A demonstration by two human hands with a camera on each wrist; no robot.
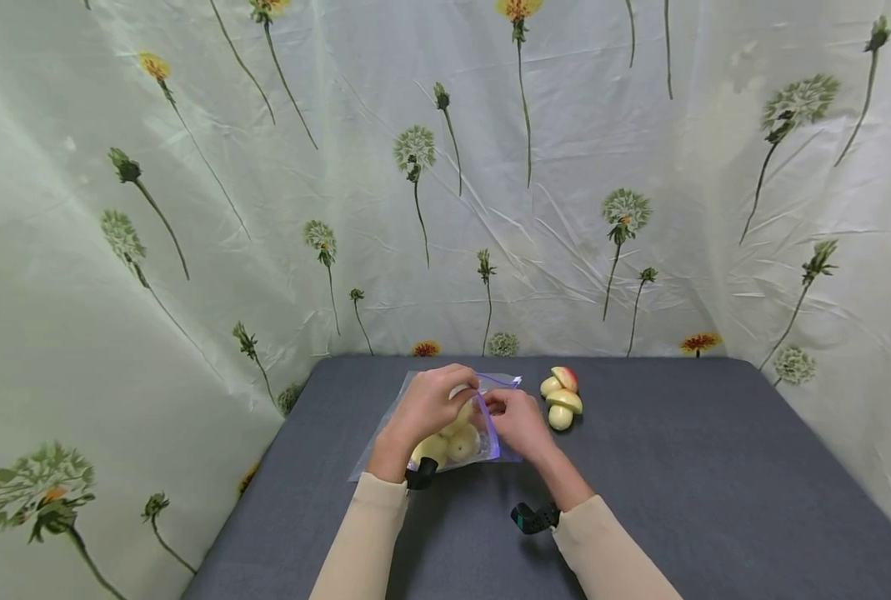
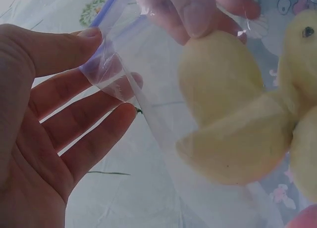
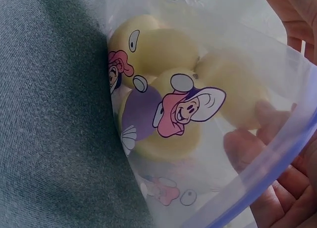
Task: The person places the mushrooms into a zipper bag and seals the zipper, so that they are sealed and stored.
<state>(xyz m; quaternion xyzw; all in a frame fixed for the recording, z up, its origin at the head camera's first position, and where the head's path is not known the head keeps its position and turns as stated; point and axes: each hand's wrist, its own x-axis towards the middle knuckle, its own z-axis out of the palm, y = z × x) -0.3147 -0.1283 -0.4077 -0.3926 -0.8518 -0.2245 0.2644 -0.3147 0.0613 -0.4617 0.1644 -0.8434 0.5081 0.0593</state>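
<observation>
A clear zip bag (image 1: 385, 429) with a purple closure stands open on its side, cartoon figures printed on its film. My left hand (image 1: 432, 402) pinches the bag's purple edge between thumb and index finger, the other fingers spread along the film in the left wrist view. Through the bag's mouth reaches my right hand (image 1: 518, 423). Its fingertips grip the rounded end of a pale yellow toy mushroom (image 2: 233, 149) inside. Further in lie several pale yellow toy fruits (image 1: 462, 443), one showing a dark dimple; printed figures partly cover them in the right wrist view.
Right of the bag, a toy mushroom with a yellow cap (image 1: 565, 402) lies against another with a red-and-yellow cap (image 1: 568, 379). They rest on the dark grey table (image 1: 685, 483). A white curtain (image 1: 550, 242) with dandelion prints hangs behind and at both sides.
</observation>
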